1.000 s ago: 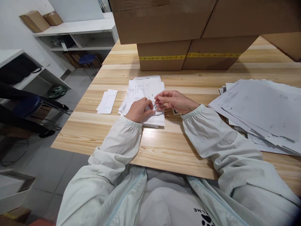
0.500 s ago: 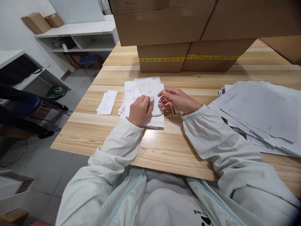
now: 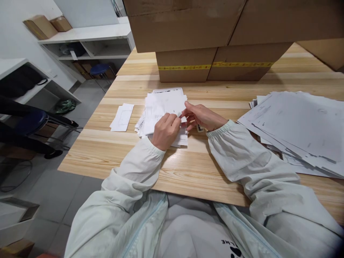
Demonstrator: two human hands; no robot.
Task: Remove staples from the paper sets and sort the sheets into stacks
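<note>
A pile of printed white paper sheets (image 3: 164, 102) lies on the wooden table in front of me, its edges uneven. My left hand (image 3: 166, 131) rests over the lower part of the pile, fingers curled and closed on the top sheet, which is partly blurred. From the right, my right hand (image 3: 204, 116) meets it, thumb and fingertips pinched on the right edge of the paper. Beneath my right hand, a small white and black object (image 3: 199, 128) is mostly covered, its kind unclear. A few small white slips (image 3: 122, 117) lie left of the pile.
A large stack of paper (image 3: 303, 125) spreads over the table's right side. Cardboard boxes (image 3: 185, 64) with yellow tape stand at the back. To the left are a blue stool (image 3: 30, 121), another person's legs (image 3: 27, 139) and white shelves (image 3: 88, 34).
My left hand has moved slightly right with the top sheet, which has shifted. My right fingertips have closed in from apart and now touch the paper near the left hand.
</note>
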